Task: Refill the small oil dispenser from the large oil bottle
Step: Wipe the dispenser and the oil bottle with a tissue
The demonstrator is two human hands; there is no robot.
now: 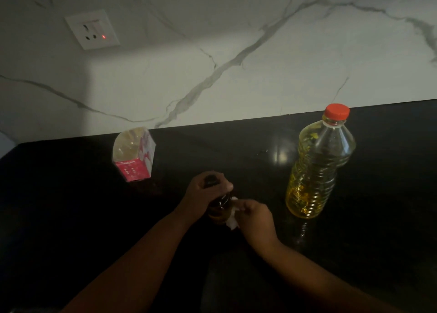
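Note:
A small dark oil dispenser (220,205) stands on the black counter (378,230) near its middle. My left hand (201,194) grips the dispenser's top from above, fingers curled round the cap. My right hand (254,214) pinches a white tissue (232,221) against the dispenser's right side. The large clear oil bottle (318,168) with a red cap stands upright to the right, apart from both hands, with yellow oil in it.
A pink and white carton (134,156) stands at the back left of the counter. Behind the counter rises a white marble wall with a socket (92,29) whose red light glows. The scene is dim.

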